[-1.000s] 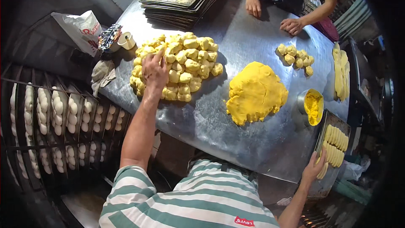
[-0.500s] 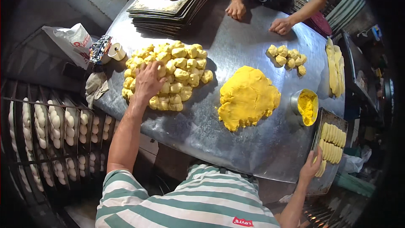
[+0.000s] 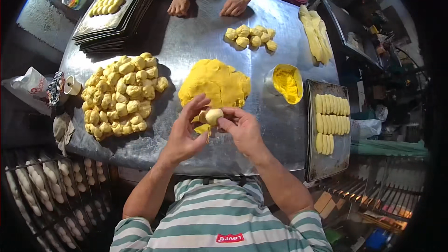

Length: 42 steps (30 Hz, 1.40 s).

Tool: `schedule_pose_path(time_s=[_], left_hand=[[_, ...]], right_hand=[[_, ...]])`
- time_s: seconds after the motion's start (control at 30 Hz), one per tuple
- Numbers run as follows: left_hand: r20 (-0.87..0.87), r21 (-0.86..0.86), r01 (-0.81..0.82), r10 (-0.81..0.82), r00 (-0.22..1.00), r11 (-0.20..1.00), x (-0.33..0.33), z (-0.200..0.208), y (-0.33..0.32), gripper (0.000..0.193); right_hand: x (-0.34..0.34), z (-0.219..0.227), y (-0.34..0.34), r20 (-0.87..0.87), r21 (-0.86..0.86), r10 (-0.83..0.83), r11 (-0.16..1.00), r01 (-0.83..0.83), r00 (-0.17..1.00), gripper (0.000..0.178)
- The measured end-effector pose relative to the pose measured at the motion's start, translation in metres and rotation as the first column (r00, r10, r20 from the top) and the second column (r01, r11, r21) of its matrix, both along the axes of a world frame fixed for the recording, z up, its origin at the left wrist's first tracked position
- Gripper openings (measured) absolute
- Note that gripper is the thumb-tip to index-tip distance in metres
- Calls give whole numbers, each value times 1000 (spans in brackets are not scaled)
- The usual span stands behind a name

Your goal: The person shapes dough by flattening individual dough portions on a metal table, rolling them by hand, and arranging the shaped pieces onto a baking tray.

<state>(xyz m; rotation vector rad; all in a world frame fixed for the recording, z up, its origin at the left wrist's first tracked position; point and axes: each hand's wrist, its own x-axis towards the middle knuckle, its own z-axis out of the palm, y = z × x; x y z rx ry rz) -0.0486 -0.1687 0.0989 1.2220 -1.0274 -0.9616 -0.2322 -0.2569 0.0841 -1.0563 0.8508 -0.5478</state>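
Note:
Both of my hands meet over the near edge of the large flattened yellow mass (image 3: 214,81), which looks like dough or filling. A small pale dough ball (image 3: 213,116) is between them. My right hand (image 3: 245,133) pinches it with thumb and fingers. My left hand (image 3: 183,133) is cupped on its other side, some fingertips against it, index finger raised and thumb apart. Bright yellow shows below the ball near my left thumb; whether it is in the hand or on the table I cannot tell. To the left lies a heap of pale yellow dough pieces (image 3: 122,93).
A metal tin of yellow filling (image 3: 285,84) and a tray with rows of dough sticks (image 3: 326,161) stand right on the metal table (image 3: 158,147). Farther off are several dough balls (image 3: 255,41), dough strips (image 3: 315,32), stacked trays (image 3: 102,35) and another person's hands (image 3: 233,7).
My left hand has left the dough heap and my right hand has left the tray of dough sticks. They have come together in front of me around a dough ball. The view has turned right.

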Motion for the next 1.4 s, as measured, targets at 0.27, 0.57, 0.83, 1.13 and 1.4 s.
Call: schedule_pose_path(time_s=[0.27, 0.57, 0.83, 1.13, 1.4], left_hand=[[-235, 247, 156, -97, 967, 956, -49, -38, -18, 43], [-3, 446, 33, -36, 999, 894, -167, -77, -57, 29], [-27, 517, 131, -137, 990, 846, -275, -93, -102, 29], [-268, 678, 35, 203, 942, 734, -287, -85, -103, 32], [35, 598, -174, 191, 981, 782, -287, -101, -82, 24]], right_hand=[[-49, 12, -3, -196, -221, 21, 973, -65, 980, 29], [-208, -27, -107, -531, -832, -344, 384, -401, 774, 33], [-265, -52, -210, -628, -777, -257, 147, -613, 734, 27], [-288, -57, -145, -433, -704, 72, 595, -387, 898, 48], [-278, -60, -29, -846, -524, -120, 366, -769, 519, 81]])
